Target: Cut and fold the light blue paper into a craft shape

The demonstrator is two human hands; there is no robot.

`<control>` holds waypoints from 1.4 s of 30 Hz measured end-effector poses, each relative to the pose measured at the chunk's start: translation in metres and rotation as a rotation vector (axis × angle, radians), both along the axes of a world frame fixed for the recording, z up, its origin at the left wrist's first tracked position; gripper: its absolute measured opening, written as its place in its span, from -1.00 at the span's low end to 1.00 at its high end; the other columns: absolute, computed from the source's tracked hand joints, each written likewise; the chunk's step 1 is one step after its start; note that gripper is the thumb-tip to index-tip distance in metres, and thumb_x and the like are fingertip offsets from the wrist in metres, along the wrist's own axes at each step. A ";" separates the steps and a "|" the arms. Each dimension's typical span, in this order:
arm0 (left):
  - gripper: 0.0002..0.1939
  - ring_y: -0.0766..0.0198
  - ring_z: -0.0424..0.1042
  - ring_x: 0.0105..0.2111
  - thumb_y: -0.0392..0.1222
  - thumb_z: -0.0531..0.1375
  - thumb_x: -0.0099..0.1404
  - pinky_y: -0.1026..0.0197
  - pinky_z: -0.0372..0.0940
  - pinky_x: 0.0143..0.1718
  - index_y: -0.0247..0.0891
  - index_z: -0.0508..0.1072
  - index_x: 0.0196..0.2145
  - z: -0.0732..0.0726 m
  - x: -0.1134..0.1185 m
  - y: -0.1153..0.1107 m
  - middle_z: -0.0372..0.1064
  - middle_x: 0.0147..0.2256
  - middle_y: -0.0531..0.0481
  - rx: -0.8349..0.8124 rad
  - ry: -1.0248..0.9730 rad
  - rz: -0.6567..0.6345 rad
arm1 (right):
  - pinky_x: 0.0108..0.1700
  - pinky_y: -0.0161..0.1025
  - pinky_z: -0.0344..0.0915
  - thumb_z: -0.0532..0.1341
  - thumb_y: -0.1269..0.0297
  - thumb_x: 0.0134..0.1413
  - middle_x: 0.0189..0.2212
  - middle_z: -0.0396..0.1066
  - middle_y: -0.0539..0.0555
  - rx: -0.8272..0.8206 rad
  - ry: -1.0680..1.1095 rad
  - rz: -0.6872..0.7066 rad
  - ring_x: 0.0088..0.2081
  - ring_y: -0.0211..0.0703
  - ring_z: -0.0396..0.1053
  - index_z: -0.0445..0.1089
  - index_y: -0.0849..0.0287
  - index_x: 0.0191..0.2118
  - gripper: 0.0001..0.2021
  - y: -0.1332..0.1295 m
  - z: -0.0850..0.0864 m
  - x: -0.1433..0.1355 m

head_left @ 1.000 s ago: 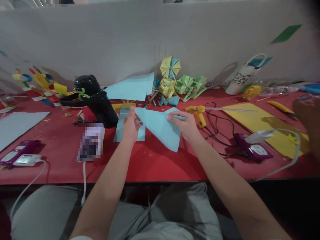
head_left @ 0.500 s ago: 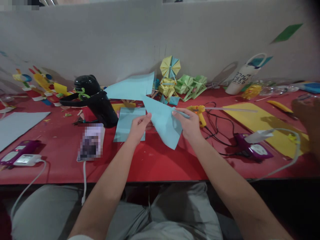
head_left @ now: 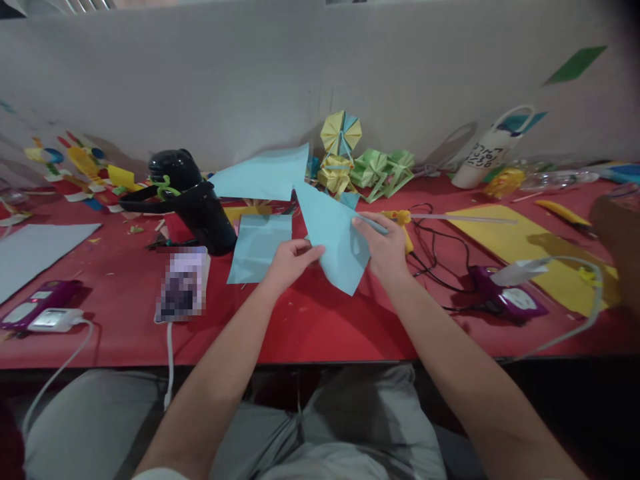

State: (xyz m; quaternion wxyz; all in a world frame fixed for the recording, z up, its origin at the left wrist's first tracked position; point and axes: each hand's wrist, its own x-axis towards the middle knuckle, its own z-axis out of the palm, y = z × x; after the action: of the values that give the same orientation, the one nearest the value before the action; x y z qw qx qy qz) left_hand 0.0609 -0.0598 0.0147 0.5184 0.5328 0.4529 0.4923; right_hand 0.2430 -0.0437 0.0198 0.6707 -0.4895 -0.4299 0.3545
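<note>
A light blue sheet of paper (head_left: 333,237) is held up between my two hands, tilted, with its lower edge bowed. My left hand (head_left: 293,263) pinches the sheet's left edge between thumb and fingers. On the other side, my right hand (head_left: 385,247) grips the right part, thumb on the front face; part of the paper curls over by its fingers. Another light blue sheet (head_left: 260,247) lies flat on the red table (head_left: 310,333) left of the held one. Behind stands a larger light blue sheet (head_left: 260,173), its far side raised.
A black bottle (head_left: 200,213) and a phone (head_left: 183,283) are on the left. Yellow and green folded paper shapes (head_left: 340,153) stand at the back. To the right are a yellow glue gun (head_left: 407,233) with a cord, a purple power strip (head_left: 510,297) and yellow paper (head_left: 500,240).
Both hands have shifted slightly to the right with the blue sheet. My left hand has also come a little lower along its edge.
</note>
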 end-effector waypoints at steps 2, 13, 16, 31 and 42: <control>-0.57 0.40 0.13 -0.61 0.08 0.31 0.09 0.28 0.13 -0.54 -0.25 0.31 -0.70 0.001 0.000 -0.002 0.12 -0.67 0.09 0.052 0.116 -0.020 | -0.35 -0.21 0.33 0.39 0.06 -0.21 -0.43 0.49 0.03 0.014 -0.018 -0.008 -0.39 -0.16 0.41 0.51 0.13 -0.32 -0.69 0.001 -0.001 0.000; -0.52 0.34 0.24 -0.62 0.17 0.19 0.19 0.24 0.19 -0.50 -0.25 0.32 -0.67 -0.002 0.001 -0.002 0.21 -0.68 0.03 0.003 0.263 -0.114 | -0.31 -0.22 0.34 0.42 0.17 -0.22 -0.46 0.45 -0.02 0.041 0.115 -0.057 -0.41 -0.21 0.40 0.52 0.14 -0.33 -0.74 0.000 0.000 -0.004; -0.55 0.33 0.29 -0.57 0.16 0.17 0.20 0.23 0.22 -0.45 -0.26 0.32 -0.62 -0.003 0.000 -0.002 0.27 -0.62 0.03 -0.001 0.251 -0.120 | -0.33 -0.24 0.33 0.42 0.20 -0.23 -0.47 0.44 -0.03 0.053 0.147 -0.066 -0.43 -0.24 0.38 0.52 0.16 -0.34 -0.74 0.001 0.001 -0.004; -0.91 0.31 0.31 -0.43 -0.22 0.24 0.09 0.23 0.24 -0.31 -0.24 0.50 -0.53 -0.009 -0.015 0.015 0.38 -0.49 0.02 0.272 0.293 0.122 | -0.22 -0.17 0.38 0.41 0.25 -0.20 -0.33 0.51 -0.01 0.144 0.074 0.262 -0.27 -0.16 0.45 0.51 0.05 -0.34 -0.81 -0.001 0.003 0.004; -0.72 0.34 0.46 -0.40 -0.31 0.23 0.12 0.26 0.38 -0.29 -0.25 0.52 -0.16 0.012 -0.020 0.018 0.51 -0.34 -0.02 -0.183 -0.456 0.264 | -0.19 -0.14 0.37 0.20 0.41 -0.12 -0.01 0.40 0.10 0.106 -0.233 0.403 0.02 -0.01 0.32 0.48 0.10 -0.45 -0.89 -0.004 -0.006 0.000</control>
State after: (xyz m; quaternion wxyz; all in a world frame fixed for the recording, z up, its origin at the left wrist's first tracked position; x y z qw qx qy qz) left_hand 0.0406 -0.0420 0.0264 0.5843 0.2955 0.4327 0.6198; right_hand 0.2433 -0.0474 0.0141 0.5570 -0.3956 -0.6113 0.3995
